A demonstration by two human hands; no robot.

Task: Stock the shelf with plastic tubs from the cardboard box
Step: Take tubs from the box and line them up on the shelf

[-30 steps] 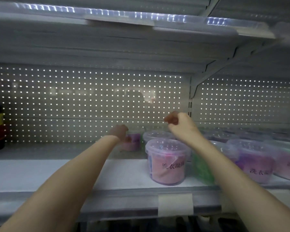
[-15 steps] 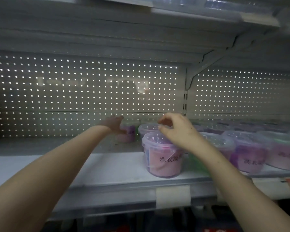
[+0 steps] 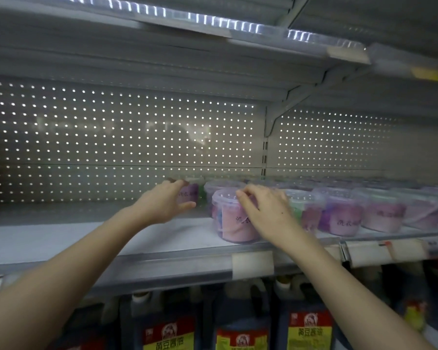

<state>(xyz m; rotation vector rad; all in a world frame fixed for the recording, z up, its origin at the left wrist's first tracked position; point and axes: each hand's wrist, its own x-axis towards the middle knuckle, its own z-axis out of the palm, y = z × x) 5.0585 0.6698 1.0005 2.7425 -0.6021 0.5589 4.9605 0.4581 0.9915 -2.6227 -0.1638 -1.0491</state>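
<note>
Both my arms are stretched out over the shelf (image 3: 61, 238) right now. My left hand (image 3: 166, 204) is way at the back, fingers and thumb curved around a small purple tub (image 3: 189, 194) that sits close to the perforated back panel (image 3: 111, 137). Looks like I'm gripping its side, though my palm covers part of it, so I can't swear how firm the hold is.

My right hand (image 3: 266, 210) is on the pink tub (image 3: 234, 223) at the front edge of the shelf, fingers draped over its clear lid and right side, bent loosely rather than pinching. That tub stands upright, just behind the shelf's front rail.

To the right of it there's a row of more tubs (image 3: 344, 213), pink and purple with one greenish one tucked behind my wrist, all upright with clear lids. Another tub sits directly behind the pink one. The left half of the shelf is bare.

Down below, on the next shelf, big dark jugs (image 3: 240, 322) with red and yellow labels are lined up. The cardboard box isn't visible from here.
</note>
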